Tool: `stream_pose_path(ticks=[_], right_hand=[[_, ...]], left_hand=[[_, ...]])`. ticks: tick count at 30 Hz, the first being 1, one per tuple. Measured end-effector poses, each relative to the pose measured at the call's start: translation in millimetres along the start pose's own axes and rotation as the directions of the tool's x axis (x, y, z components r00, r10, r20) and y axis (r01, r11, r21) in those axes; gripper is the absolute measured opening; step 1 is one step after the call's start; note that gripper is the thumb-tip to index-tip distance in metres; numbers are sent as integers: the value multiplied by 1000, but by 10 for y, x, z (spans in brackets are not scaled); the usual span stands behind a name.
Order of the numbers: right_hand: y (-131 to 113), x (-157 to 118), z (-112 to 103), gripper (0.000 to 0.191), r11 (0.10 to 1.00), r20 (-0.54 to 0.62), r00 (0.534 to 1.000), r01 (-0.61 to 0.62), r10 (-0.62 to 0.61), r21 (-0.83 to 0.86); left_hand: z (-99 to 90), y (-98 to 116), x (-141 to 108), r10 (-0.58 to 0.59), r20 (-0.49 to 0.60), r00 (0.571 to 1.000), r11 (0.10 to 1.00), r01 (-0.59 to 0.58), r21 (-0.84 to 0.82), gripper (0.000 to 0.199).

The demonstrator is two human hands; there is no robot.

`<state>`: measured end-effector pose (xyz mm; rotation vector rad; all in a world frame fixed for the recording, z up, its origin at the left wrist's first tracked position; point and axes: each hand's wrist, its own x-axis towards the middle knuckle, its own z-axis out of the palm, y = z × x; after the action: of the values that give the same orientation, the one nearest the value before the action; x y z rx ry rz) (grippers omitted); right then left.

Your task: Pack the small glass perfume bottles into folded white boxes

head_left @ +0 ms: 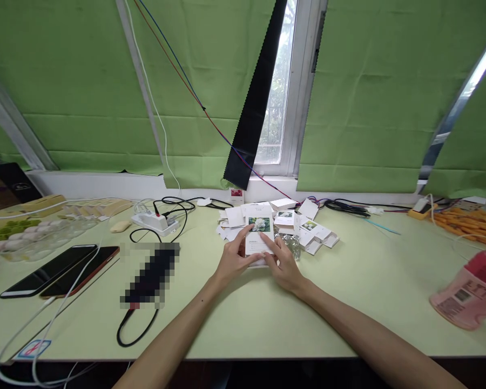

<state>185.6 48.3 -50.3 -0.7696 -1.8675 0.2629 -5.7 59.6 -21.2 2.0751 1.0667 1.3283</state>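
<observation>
A small white paper packet (259,247) with a white flower printed on a green picture is held upright, front towards me, in both hands. My left hand (234,256) grips its left edge, thumb below and index finger along the picture. From the right, my right hand (283,266) holds it, with fingertips on its front and thumb near the bottom edge. Just behind lies a heap of similar white packets (316,235), some with flower pictures. Silvery foil (294,244) shows beside my right hand, partly hidden by it.
To the left are a power strip (156,220), two phones (51,270), a blurred-out dark device (152,275) on a cable and egg-filled clear trays (28,237). A pink bottle (467,292) and a pile of orange items (467,224) stand right. Black cables (348,207) lie along the back.
</observation>
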Motion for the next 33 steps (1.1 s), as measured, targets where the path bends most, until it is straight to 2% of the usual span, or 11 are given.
stream_pose_path(ticks=[3,8,15,24,33], right_hand=[[2,8,-7,50,1000,-9,1000,8,-8,-7],[29,6,0,49,1000,-16,1000,17,-17,-20],[60,4,10,48,999,-37,999,29,-29,-16],[83,-6,10,49,1000,-31,999,11,-12,-20],[90,3,2,50,1000,-25,1000,-2,2,20]], left_hand=[[-9,-3,7,24,2,1000,999,-24,23,78],[-30,-7,26,136,-13,991,984,-134,122,68],[-25,-10,27,191,-5,982,974,-189,122,62],[-49,8,17,177,39,983,975,-180,132,59],[-57,55,29,134,21,991,982,-135,129,58]])
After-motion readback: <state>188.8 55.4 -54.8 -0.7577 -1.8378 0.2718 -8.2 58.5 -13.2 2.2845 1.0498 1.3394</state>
